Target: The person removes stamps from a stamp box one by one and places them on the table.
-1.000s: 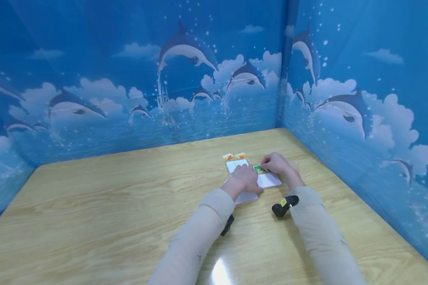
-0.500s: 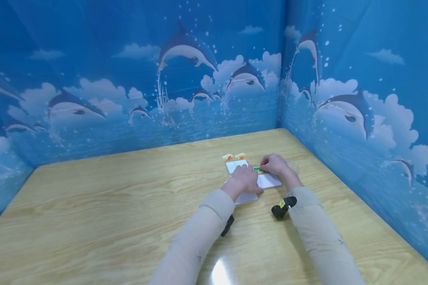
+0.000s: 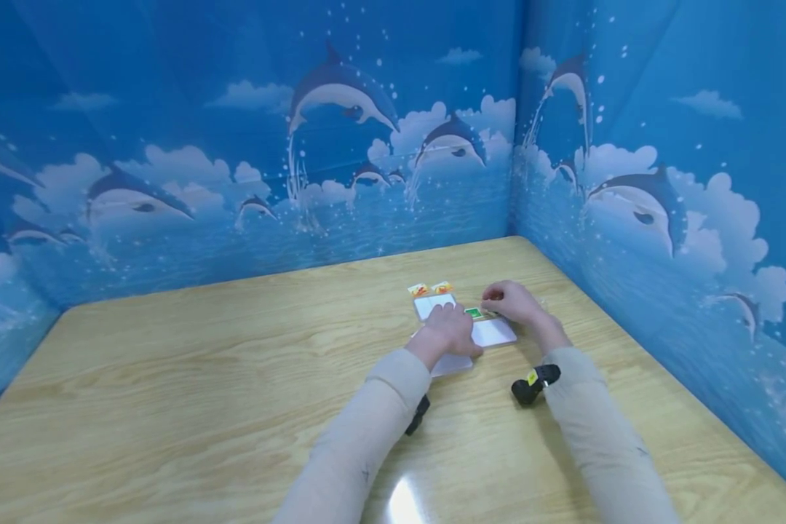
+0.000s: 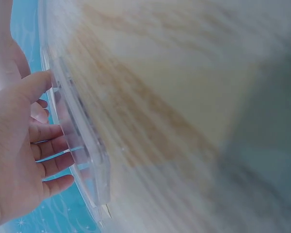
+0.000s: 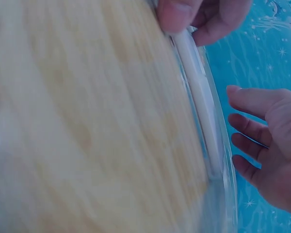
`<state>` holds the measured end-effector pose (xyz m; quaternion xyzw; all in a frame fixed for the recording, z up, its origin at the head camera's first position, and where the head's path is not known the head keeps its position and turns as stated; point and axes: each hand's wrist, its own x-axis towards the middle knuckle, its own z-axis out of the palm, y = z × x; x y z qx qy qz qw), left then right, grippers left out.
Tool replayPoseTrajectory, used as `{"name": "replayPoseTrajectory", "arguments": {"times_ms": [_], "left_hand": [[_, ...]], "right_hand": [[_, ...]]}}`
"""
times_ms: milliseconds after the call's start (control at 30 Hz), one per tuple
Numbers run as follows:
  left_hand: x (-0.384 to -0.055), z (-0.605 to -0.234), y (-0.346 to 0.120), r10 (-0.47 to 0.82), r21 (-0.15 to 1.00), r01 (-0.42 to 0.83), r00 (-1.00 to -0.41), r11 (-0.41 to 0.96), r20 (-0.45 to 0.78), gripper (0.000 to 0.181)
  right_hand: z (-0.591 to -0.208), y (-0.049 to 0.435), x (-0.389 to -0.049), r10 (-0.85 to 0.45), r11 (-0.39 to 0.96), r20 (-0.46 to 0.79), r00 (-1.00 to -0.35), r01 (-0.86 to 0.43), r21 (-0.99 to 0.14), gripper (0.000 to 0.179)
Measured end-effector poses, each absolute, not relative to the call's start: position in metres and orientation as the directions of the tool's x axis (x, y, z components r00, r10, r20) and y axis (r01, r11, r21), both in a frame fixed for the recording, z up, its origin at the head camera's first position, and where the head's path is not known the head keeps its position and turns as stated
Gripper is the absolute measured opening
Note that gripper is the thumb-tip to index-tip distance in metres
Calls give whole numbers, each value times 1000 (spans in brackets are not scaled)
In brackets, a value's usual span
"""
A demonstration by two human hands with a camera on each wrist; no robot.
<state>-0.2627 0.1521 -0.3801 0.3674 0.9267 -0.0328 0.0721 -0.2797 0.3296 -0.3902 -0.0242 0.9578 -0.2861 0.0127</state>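
Observation:
A clear plastic tray-like piece with pale panels lies toward the right of the table; one panel [image 3: 494, 332] shows right of my left hand [image 3: 450, 331]. That hand lies spread over the piece, and its fingers rest against the clear edge [image 4: 82, 145] in the left wrist view. In the right wrist view, the left thumb [image 5: 174, 14] presses at a white strip [image 5: 199, 92]. A small green card [image 3: 474, 313] lies between the hands. Just right of it, my right hand [image 3: 514, 302] has bent fingers; in the right wrist view, thumb and fingers stand apart with nothing visible between them.
Two small orange-and-yellow cards [image 3: 430, 289] lie behind a pale panel [image 3: 434, 302]. Another panel [image 3: 452, 364] is in front of the left hand. Wooden table [image 3: 203, 378] meets dolphin-print curtains [image 3: 340, 145] at the back and right. Wrist cameras [image 3: 527, 391] hang below the sleeves.
My right hand first shifts slightly over the green card, then draws back to the right, leaving more of the card showing. The left hand stays in place on the clear plastic piece.

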Motion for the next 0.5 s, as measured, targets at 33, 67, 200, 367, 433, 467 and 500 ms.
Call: {"name": "replayPoseTrajectory", "arguments": {"times_ms": [33, 67, 200, 367, 433, 467, 500], "left_hand": [[-262, -380, 153, 677, -5, 686, -718, 727, -160, 55], [-262, -380, 153, 678, -2, 687, -717, 726, -161, 56], [-264, -379, 155, 680, 3, 688, -716, 725, -159, 60], [-269, -379, 158, 698, -20, 702, -710, 712, -97, 63], [-272, -378, 160, 711, -44, 713, -701, 700, -57, 57], [-273, -377, 162, 717, -51, 718, -696, 695, -38, 53], [-274, -376, 163, 722, -63, 722, -691, 689, -20, 50]], "right_hand": [[-389, 333, -279, -58, 836, -4, -998, -47, -547, 25], [-389, 336, -278, -63, 838, 5, -998, -56, -543, 27], [-384, 350, -273, -102, 840, 26, -994, -100, -534, 33], [-378, 367, -265, -164, 854, 61, -985, -173, -491, 40], [-376, 374, -262, -185, 864, 74, -980, -198, -464, 43], [-375, 377, -262, -190, 870, 78, -979, -205, -448, 44], [-375, 380, -261, -196, 877, 78, -978, -210, -432, 46]]}}
